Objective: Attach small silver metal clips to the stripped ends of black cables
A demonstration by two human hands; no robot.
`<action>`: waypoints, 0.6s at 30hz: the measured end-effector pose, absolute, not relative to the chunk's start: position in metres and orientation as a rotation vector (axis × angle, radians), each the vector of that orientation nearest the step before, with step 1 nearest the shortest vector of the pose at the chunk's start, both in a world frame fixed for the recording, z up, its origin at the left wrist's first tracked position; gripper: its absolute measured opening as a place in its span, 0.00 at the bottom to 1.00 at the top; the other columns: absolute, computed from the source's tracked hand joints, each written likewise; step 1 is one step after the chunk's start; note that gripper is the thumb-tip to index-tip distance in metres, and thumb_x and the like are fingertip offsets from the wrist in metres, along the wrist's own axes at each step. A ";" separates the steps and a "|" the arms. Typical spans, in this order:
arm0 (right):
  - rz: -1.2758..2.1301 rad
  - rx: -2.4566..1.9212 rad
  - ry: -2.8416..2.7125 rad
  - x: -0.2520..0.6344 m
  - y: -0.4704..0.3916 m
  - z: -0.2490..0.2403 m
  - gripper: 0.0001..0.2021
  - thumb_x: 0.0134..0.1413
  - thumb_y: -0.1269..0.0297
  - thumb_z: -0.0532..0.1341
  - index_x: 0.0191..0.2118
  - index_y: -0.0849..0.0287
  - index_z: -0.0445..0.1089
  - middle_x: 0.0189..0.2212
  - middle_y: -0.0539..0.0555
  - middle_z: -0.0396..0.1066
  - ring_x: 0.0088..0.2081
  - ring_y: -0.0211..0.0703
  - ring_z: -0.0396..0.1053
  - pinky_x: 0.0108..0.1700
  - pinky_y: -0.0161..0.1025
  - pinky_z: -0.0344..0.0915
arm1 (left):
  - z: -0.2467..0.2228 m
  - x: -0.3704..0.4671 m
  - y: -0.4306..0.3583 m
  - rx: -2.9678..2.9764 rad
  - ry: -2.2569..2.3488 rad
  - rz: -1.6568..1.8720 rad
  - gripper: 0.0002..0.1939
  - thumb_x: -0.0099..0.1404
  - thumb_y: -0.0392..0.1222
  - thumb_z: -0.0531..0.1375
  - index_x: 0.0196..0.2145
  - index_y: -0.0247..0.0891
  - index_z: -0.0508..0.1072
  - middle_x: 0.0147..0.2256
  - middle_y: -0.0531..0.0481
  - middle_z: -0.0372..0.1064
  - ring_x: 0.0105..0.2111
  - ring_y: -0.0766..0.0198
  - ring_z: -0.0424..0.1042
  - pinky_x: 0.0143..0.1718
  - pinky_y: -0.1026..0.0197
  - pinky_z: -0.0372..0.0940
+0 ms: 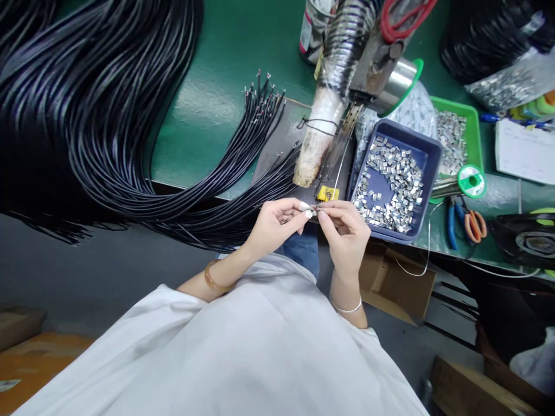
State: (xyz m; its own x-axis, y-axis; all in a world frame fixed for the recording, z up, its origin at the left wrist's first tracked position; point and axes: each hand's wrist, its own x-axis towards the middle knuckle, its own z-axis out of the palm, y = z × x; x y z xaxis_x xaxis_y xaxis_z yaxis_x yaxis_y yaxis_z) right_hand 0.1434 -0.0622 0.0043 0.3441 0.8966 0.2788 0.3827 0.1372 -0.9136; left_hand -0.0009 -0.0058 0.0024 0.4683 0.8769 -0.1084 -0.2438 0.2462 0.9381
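My left hand [281, 221] pinches the end of a thin cable [315, 208], where a bit of red wire shows. White wraps cover the tips of its thumb and forefinger. Close against it, my right hand [348, 232] is closed too, thumb against forefinger; whatever small piece it grips is hidden. Just beyond the fingertips lies a yellow block [328, 193] below a soldering stand [353, 110] with a white strand of wire hanging down. To the right, a dark blue tray [427, 150] holds many small metal shells [392, 185].
Black cables [117, 86] cover the left of the green table [225, 52]. A taped duct [323, 121] hangs above the work spot. On the right are a green tray [474, 136], a solder spool [472, 181], pliers [451, 222] and orange-handled cutters [476, 225]. Below stands a cardboard box [403, 289].
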 end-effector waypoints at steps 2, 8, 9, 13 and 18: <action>0.578 -1.462 -1.226 0.143 -0.062 0.004 0.02 0.58 0.65 0.65 0.35 0.53 0.77 0.37 0.51 0.76 0.40 0.39 0.76 0.39 0.37 0.77 | 0.002 0.000 -0.006 1.059 0.753 0.888 0.08 0.55 0.40 0.70 0.28 0.34 0.76 0.20 0.56 0.68 0.20 0.73 0.65 0.24 0.69 0.63; 0.543 -1.477 -1.231 0.140 -0.063 0.004 0.02 0.58 0.65 0.65 0.35 0.53 0.77 0.37 0.51 0.76 0.41 0.40 0.76 0.40 0.39 0.77 | -0.004 0.001 -0.010 1.242 0.872 0.967 0.07 0.58 0.41 0.68 0.29 0.34 0.77 0.27 0.49 0.73 0.27 0.68 0.69 0.28 0.66 0.65; 0.541 -1.469 -1.227 0.140 -0.063 0.004 0.02 0.58 0.65 0.65 0.35 0.53 0.77 0.38 0.51 0.76 0.41 0.39 0.76 0.40 0.38 0.77 | -0.005 0.000 -0.010 1.291 0.875 0.974 0.07 0.60 0.41 0.67 0.30 0.34 0.77 0.27 0.49 0.72 0.27 0.67 0.68 0.28 0.65 0.64; 0.558 -1.440 -1.217 0.140 -0.063 0.004 0.02 0.58 0.67 0.66 0.35 0.53 0.77 0.37 0.51 0.76 0.41 0.38 0.75 0.39 0.36 0.76 | -0.007 -0.003 -0.008 1.494 0.830 1.032 0.06 0.64 0.39 0.65 0.30 0.35 0.77 0.26 0.51 0.69 0.25 0.69 0.64 0.26 0.66 0.60; 0.536 -1.474 -1.335 0.144 -0.064 0.007 0.02 0.58 0.67 0.65 0.35 0.53 0.76 0.39 0.51 0.76 0.41 0.40 0.76 0.40 0.39 0.77 | -0.009 -0.010 -0.001 1.861 0.750 1.135 0.06 0.68 0.36 0.61 0.34 0.35 0.79 0.27 0.49 0.72 0.26 0.67 0.65 0.31 0.63 0.61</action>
State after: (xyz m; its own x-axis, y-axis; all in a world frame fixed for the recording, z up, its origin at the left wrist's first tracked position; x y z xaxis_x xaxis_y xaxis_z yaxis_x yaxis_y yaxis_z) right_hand 0.1439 -0.0637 0.0071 0.2835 0.9113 0.2986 0.4519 0.1477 -0.8798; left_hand -0.0104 -0.0015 -0.0092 0.4184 0.8040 0.4226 0.0728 -0.4934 0.8667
